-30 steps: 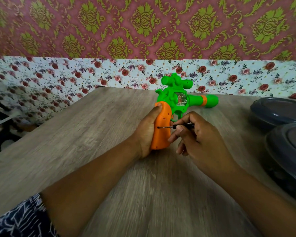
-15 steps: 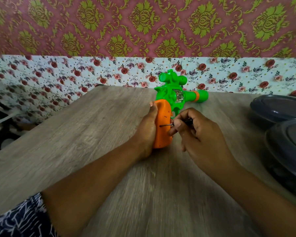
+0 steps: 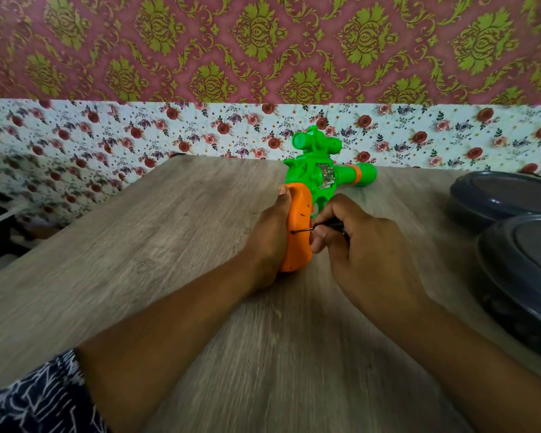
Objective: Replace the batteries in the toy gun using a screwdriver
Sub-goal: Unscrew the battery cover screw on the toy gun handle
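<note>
toy gun [image 3: 313, 182] mid-counter, toward far edge | left hand [image 3: 267, 242] grips orange handle to steady it | right hand [image 3: 366, 245] pinches screwdriver [image 3: 313, 229], tip at handle screw

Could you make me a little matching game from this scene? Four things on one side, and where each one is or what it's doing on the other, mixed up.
Things:
1. left hand
2. right hand
3. screwdriver
4. dark lidded containers

States:
A. tip set against the orange grip
B. stand at the table's right edge
C. grips the orange grip of the toy gun
D. pinches the tool's handle

Pairs: 1-C, 2-D, 3-A, 4-B
</note>
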`<act>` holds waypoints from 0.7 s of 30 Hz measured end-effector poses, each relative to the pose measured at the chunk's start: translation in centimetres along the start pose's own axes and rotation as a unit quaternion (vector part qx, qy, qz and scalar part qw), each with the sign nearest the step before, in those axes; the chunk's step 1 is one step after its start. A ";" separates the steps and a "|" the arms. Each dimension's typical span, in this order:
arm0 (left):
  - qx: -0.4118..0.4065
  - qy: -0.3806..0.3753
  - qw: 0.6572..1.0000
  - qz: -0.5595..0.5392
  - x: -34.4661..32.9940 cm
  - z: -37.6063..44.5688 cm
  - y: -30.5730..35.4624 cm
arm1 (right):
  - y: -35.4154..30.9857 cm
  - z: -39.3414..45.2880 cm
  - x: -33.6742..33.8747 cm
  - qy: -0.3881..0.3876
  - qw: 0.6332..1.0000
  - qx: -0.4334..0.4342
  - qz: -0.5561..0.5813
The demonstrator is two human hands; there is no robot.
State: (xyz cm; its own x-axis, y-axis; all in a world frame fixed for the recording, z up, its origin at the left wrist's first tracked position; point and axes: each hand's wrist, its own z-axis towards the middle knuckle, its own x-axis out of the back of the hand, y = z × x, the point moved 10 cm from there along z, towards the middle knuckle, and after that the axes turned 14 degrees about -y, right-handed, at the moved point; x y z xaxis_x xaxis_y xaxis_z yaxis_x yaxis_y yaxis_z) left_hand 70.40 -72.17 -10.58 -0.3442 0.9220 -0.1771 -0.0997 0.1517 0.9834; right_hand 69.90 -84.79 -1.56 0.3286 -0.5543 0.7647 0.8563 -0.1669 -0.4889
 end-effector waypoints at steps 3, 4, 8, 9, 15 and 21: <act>-0.012 -0.003 1.000 0.018 0.0 -0.1 0.4 | -0.9 -0.1 -0.4 -0.009 0.999 0.020 -0.026; -0.016 0.000 1.000 0.020 0.0 -0.1 0.5 | -0.9 -0.2 -0.4 -0.011 0.999 0.018 -0.037; -0.001 0.022 0.999 -0.028 0.2 -0.2 0.1 | 0.7 -0.1 -0.1 -0.034 0.993 -0.051 -0.106; 0.001 0.025 0.999 -0.040 0.3 -0.1 -0.1 | 1.0 0.0 -0.1 -0.043 0.990 -0.065 -0.119; -0.012 0.034 0.999 -0.012 0.4 -0.1 0.2 | 0.5 0.2 -0.7 -0.030 0.998 -0.019 -0.044; -0.021 0.048 0.999 0.014 0.8 0.0 0.2 | -1.0 0.5 -0.6 -0.020 0.997 0.056 -0.045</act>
State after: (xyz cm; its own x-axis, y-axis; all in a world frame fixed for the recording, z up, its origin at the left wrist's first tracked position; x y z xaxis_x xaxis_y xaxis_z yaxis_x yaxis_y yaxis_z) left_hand 70.14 -71.45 -10.55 -0.4351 0.8871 -0.1544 -0.1269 0.1094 0.9859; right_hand 69.02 -83.88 -1.38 0.2623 -0.5071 0.8210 0.9215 -0.1210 -0.3691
